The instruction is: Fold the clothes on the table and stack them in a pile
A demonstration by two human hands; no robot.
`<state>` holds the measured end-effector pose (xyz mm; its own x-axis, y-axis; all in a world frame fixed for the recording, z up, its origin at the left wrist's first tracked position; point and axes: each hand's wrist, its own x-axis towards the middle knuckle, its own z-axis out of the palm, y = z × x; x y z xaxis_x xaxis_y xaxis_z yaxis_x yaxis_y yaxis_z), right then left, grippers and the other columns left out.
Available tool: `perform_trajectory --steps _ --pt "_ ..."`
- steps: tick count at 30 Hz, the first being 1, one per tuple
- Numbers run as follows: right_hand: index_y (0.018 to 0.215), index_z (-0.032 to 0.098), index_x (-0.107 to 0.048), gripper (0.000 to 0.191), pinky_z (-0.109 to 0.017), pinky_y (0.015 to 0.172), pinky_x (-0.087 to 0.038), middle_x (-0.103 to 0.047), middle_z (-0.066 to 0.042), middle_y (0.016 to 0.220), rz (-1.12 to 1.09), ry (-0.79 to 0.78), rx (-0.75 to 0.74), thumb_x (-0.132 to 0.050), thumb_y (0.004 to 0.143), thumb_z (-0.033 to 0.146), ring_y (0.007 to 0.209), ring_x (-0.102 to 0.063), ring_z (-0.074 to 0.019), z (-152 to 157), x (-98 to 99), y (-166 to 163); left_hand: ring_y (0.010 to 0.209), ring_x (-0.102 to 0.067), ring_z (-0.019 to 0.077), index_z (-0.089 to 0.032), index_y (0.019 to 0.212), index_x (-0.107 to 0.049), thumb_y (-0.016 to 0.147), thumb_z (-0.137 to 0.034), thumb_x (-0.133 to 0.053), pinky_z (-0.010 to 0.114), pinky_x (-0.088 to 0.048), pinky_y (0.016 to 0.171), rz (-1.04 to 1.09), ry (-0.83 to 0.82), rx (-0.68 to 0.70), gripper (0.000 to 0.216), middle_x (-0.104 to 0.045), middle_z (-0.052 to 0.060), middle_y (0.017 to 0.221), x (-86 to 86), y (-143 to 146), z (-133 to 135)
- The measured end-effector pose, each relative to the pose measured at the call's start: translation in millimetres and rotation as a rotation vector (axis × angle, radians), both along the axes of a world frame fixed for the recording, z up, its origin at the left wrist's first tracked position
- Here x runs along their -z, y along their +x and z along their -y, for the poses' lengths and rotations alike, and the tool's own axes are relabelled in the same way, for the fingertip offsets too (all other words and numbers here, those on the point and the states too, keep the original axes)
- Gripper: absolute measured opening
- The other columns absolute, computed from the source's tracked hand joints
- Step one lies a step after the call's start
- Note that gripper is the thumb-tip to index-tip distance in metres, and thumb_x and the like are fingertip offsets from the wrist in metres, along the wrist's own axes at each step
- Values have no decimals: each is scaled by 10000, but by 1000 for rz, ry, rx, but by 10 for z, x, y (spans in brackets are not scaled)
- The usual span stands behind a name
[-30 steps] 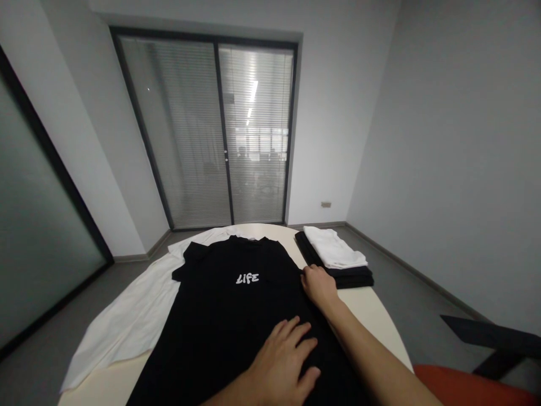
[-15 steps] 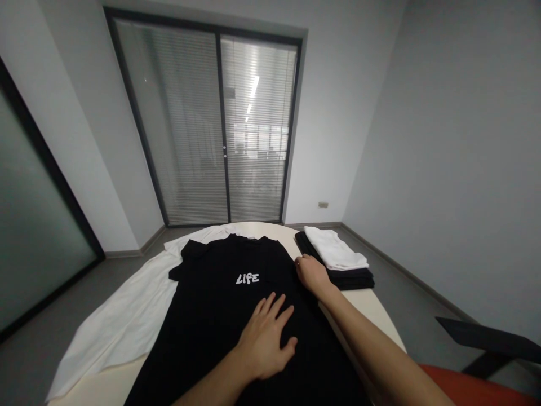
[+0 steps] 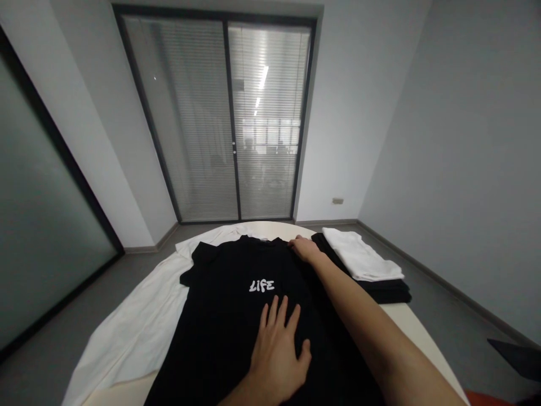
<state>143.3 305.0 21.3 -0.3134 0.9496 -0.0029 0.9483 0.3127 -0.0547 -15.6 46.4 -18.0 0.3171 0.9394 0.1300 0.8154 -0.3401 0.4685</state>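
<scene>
Since the earlier frame, the right hand (image 3: 303, 248) moves farther out along the right edge of the black shirt (image 3: 228, 327), from beside its upper side to the shoulder next to the collar; the left hand (image 3: 279, 355) keeps nearly the same place relative to the white lettering (image 3: 262, 286). The shirt lies spread on the round surface (image 3: 401, 316), its long axis running away from the wearer, collar at the far end. The right hand is the nearer to the collar, which lies just to the left of its fingertips. The right grip is partly curled at the fabric's edge; whether it pinches cloth cannot be told. The left grip is spread flat, palm down over the shirt's middle, grasping nothing. A white garment (image 3: 131, 321) lies to the left; folded black clothes (image 3: 389, 290), topped by folded white cloth (image 3: 361, 254), lie to the right.
</scene>
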Motion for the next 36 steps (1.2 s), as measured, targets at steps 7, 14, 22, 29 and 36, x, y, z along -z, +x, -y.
perform_trajectory --steps 7,14,22,29,36 --pt "1163 244 -712 274 -310 955 -443 -684 -104 1204 7 -69 -16 -570 930 266 1119 -633 -235 -301 -19 141 1513 -120 372 -271 1516 -418 880 -547 -537 640 -143 1204 17 -33 75 703 -163 80 1649 -29 22 -14" --pt "1160 156 -706 300 -348 928 -464 -690 -170 1198 -2 -81 121 -567 905 233 1096 -649 -272 -465 -2 298 1517 -97 358 -272 1518 -414 883 -564 -529 627 -136 1206 18 -61 71 709 -151 90 1647 -37 24 -18" --pt "1102 183 -698 254 -276 881 -457 -711 -116 1150 -75 -78 145 -633 906 331 1067 -653 -227 -477 93 281 1518 -88 358 -322 1516 -405 880 -533 -564 637 -124 1204 22 -34 114 689 -124 69 1656 -40 18 -4" --pt "1307 159 -578 363 -291 893 -457 -668 -162 1250 -117 -26 267 -508 961 242 1134 -632 -236 -321 80 261 1517 -99 365 -364 1505 -407 856 -483 -621 625 -142 1204 26 -44 292 693 -143 44 1656 -124 -24 12" --pt "1027 82 -738 408 -292 710 -534 -752 -178 964 -62 -261 282 -648 880 451 806 -728 -241 -15 -71 340 1507 -172 344 -366 1499 -408 951 -577 -506 594 -178 1199 14 -15 689 596 -211 43 1645 -228 -19 106"
